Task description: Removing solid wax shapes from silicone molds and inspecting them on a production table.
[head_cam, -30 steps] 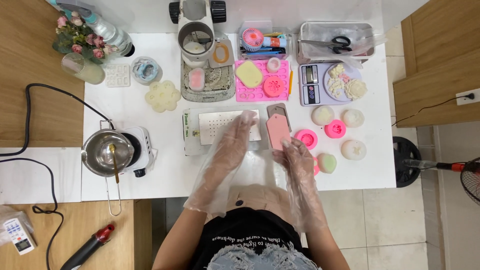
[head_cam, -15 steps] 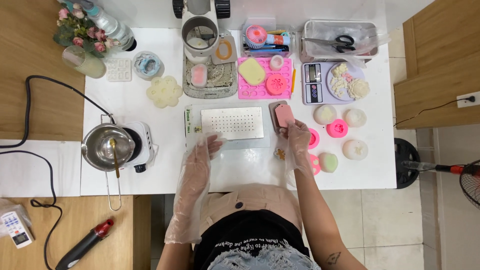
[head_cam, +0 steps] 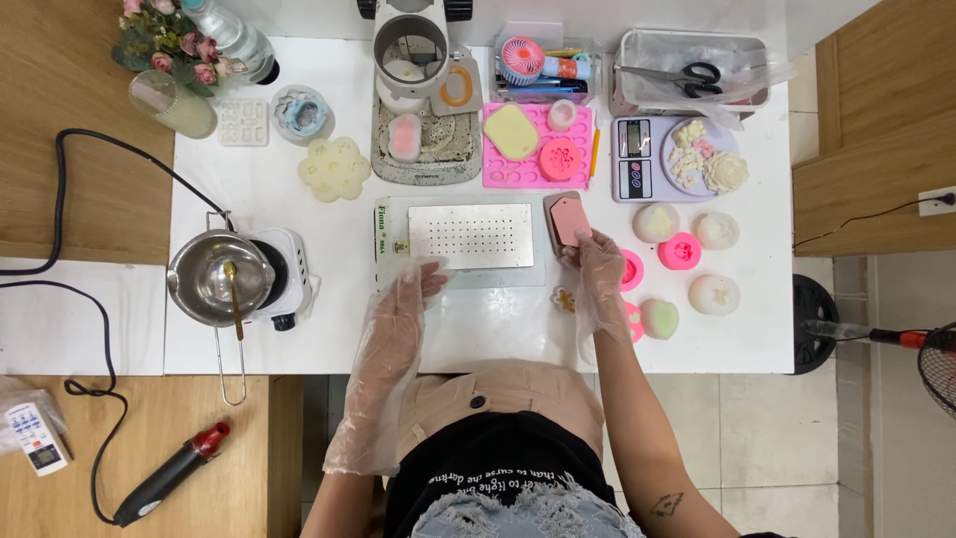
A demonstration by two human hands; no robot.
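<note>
Both my hands wear loose clear plastic gloves. My left hand (head_cam: 403, 309) lies flat on the white table (head_cam: 498, 329), fingers apart, just in front of a white machine with a perforated metal plate (head_cam: 470, 236). My right hand (head_cam: 597, 267) reaches up to a pink tag-shaped soap piece (head_cam: 570, 217) that sits on a dark holder at the plate's right end. Its fingertips close on the piece's lower edge. A small pale flower piece (head_cam: 566, 299) lies beside that hand.
A metal pot on a small white stove (head_cam: 224, 279) stands at the left. Behind are a pink silicone mould tray (head_cam: 538, 149), a grey tray (head_cam: 426, 149), a scale (head_cam: 637, 159) and a box with scissors (head_cam: 687, 75). Round soaps (head_cam: 715, 294) lie right. A heat gun (head_cam: 164, 478) lies lower left.
My hands, together over the plate's front edge a second ago, have parted. The left drew back to the left; the right went to the pink piece and stays there.
</note>
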